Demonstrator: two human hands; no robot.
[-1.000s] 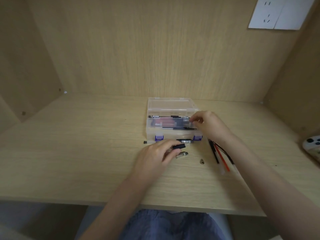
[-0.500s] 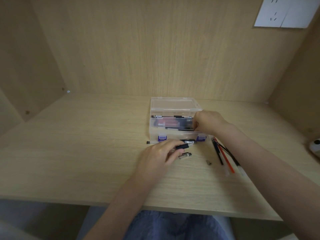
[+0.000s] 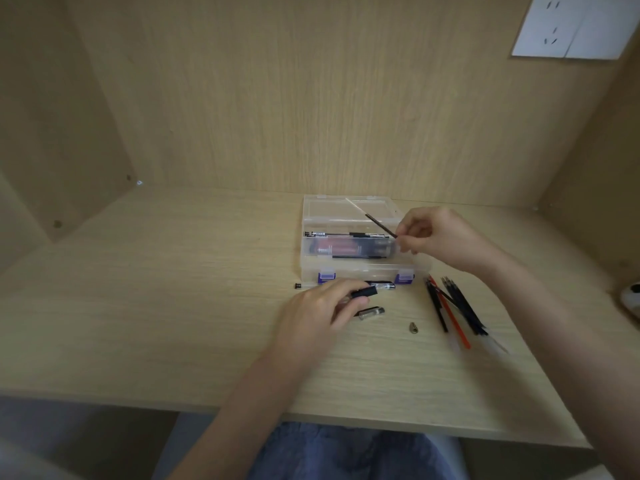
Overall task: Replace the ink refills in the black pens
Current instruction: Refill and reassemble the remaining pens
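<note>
A clear plastic box (image 3: 415, 265) with purple clasps lies open at the middle of the desk, with pens and refills inside. My right hand (image 3: 440, 237) is above the box's right end, pinching a thin black ink refill (image 3: 375, 221) that slants up to the left. In front of the box, my left hand (image 3: 325, 306) rests on the desk and grips a black pen barrel (image 3: 363, 292). A second pen (image 3: 384, 285) lies against the box front. A short clear pen section (image 3: 371, 312) and a small metal tip (image 3: 413, 328) lie loose nearby.
A loose bundle of black, blue and red refills (image 3: 453, 310) lies right of the box. A small black cap (image 3: 298, 286) sits left of the clasps. A white object (image 3: 632, 299) shows at the right edge. Wooden walls enclose the desk; a white socket plate (image 3: 571, 26) is high right.
My right hand has risen out of the box with a black refill pinched in its fingers. My left hand has stayed on the pen barrel.
</note>
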